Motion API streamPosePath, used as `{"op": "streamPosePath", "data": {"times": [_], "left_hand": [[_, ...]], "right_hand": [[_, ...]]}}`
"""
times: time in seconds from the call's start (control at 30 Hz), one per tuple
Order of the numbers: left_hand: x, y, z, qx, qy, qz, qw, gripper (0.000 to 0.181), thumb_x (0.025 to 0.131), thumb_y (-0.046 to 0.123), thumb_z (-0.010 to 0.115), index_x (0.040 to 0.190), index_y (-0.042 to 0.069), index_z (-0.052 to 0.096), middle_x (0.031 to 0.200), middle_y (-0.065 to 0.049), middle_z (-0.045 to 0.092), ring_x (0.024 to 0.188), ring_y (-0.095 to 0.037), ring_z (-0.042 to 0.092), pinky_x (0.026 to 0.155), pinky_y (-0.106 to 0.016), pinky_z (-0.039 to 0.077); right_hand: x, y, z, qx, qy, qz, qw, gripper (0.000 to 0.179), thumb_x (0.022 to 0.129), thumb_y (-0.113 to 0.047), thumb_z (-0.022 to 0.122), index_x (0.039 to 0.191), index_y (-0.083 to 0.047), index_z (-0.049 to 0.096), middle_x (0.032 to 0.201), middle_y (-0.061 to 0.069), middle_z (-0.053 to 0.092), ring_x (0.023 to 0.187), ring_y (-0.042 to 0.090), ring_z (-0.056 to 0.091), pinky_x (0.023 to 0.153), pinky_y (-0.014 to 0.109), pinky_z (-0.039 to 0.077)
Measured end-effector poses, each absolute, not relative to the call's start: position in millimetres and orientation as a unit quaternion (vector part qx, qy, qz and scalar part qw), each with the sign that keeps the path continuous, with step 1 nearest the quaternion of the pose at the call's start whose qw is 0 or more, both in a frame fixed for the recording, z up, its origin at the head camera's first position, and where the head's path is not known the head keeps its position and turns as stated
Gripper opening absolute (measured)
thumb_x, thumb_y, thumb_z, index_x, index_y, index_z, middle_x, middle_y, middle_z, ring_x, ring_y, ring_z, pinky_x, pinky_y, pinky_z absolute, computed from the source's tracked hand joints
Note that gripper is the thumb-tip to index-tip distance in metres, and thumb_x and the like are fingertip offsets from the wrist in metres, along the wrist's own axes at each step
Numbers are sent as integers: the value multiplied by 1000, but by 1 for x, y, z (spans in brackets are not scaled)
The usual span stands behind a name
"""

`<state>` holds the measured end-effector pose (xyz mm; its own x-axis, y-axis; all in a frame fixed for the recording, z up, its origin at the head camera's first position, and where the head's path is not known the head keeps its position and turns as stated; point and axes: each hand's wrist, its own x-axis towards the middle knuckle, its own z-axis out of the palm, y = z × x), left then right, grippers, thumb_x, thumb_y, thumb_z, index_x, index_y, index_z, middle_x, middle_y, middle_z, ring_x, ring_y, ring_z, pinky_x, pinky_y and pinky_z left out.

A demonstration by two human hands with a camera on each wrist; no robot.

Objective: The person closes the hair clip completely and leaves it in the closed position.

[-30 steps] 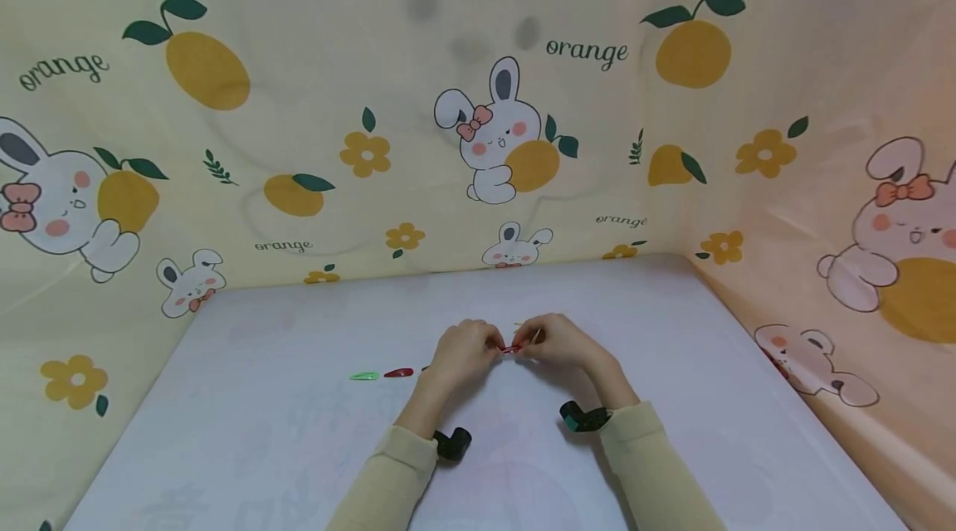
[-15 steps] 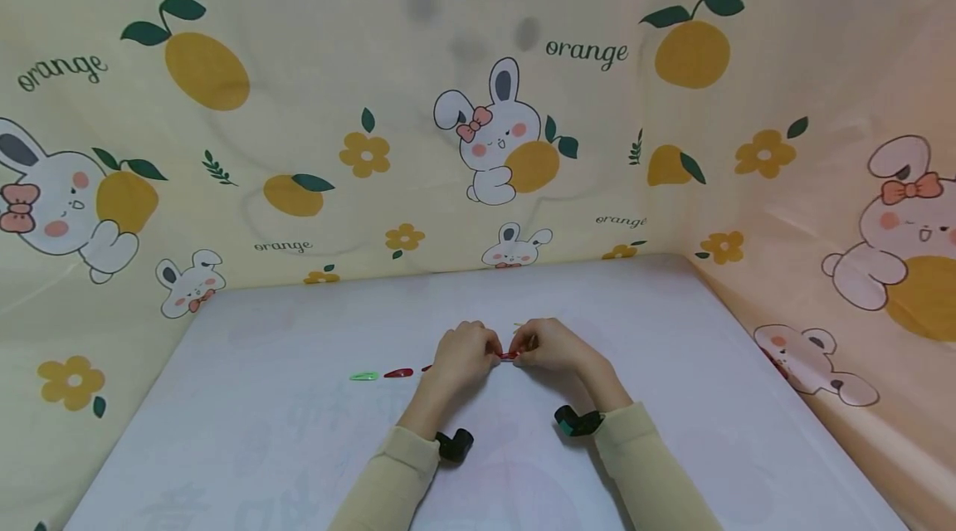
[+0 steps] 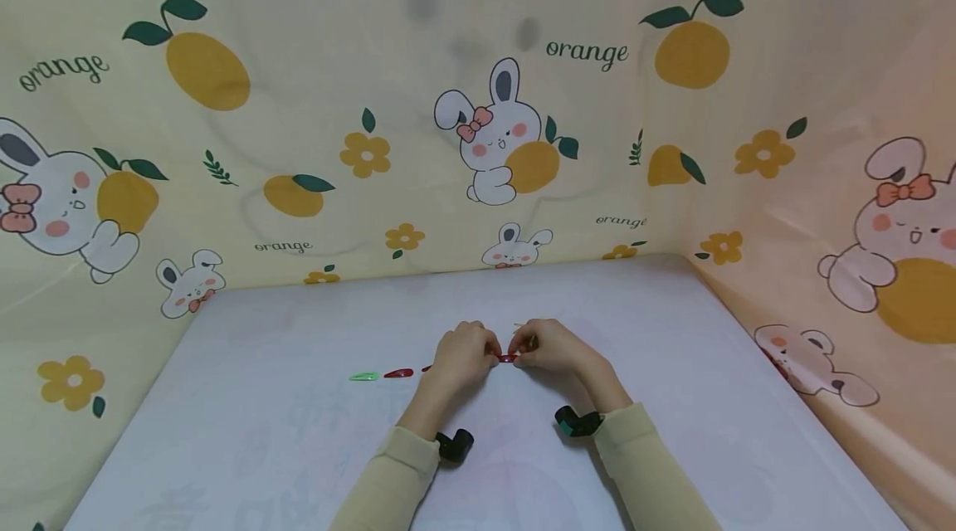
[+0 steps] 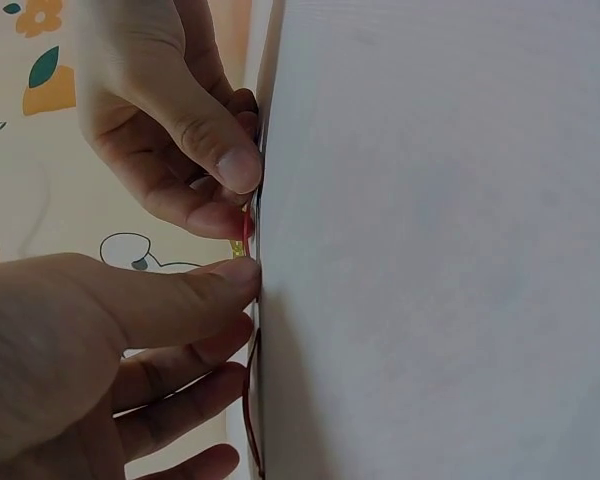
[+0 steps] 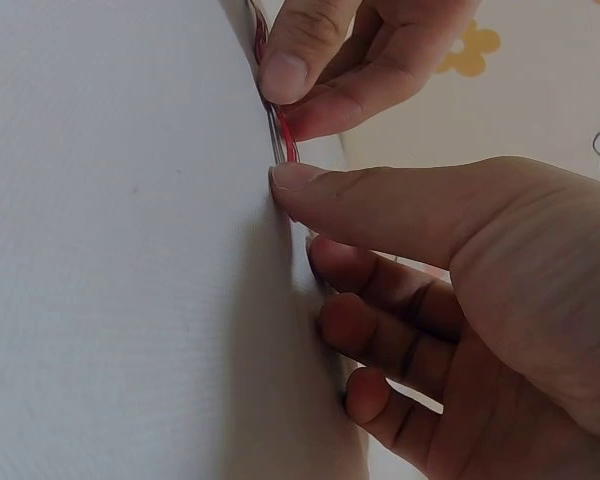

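Note:
A red snap hair clip [image 3: 507,358] lies between the two hands, low at the table surface. My left hand [image 3: 465,351] pinches one end of it, and the right hand [image 3: 551,346] pinches the other. Seen from the left wrist, a thin strip of the red clip [image 4: 247,232] shows between the fingertips. A second, dark red clip [image 4: 249,405] sits beside the left fingers in that view; in the head view only its tip [image 3: 426,368] peeks out past the left hand. From the right wrist, the red clip [image 5: 288,138] spans the gap between both thumbs.
To the left, a green hair clip [image 3: 364,377] and a dark red clip [image 3: 399,373] lie in a row on the white table [image 3: 299,448]. Something thin and yellow [image 3: 518,325] shows behind the right hand. A patterned curtain [image 3: 388,83] rises behind the table.
Both hands have come slightly nearer the body with the red clip, and the right hand has shifted a little left. During the last half second they have hardly moved.

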<state>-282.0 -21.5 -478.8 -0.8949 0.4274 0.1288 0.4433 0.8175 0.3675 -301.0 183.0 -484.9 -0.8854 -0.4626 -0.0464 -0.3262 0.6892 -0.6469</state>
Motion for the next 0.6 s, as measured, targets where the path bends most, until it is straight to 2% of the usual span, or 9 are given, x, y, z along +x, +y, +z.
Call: {"op": "streamPosePath", "data": {"times": [0.43, 0.6], "left_hand": [[-280, -22, -474, -231, -953, -198, 5, 5, 90, 15, 82, 95, 14, 82, 88, 1, 65, 90, -21, 61, 74, -38, 51], [-280, -23, -474, -233, -952, -196, 1, 8, 89, 18, 83, 96, 14, 81, 91, 0, 67, 93, -22, 63, 76, -39, 53]], "right_hand": [[-301, 183, -484, -216, 909, -342, 103, 12, 88, -6, 82, 95, -15, 78, 86, -3, 65, 82, 16, 57, 77, 36, 48], [-301, 186, -483, -216, 898, -371, 96, 14, 89, -5, 79, 102, -11, 77, 91, -2, 68, 83, 16, 59, 76, 35, 50]]}}
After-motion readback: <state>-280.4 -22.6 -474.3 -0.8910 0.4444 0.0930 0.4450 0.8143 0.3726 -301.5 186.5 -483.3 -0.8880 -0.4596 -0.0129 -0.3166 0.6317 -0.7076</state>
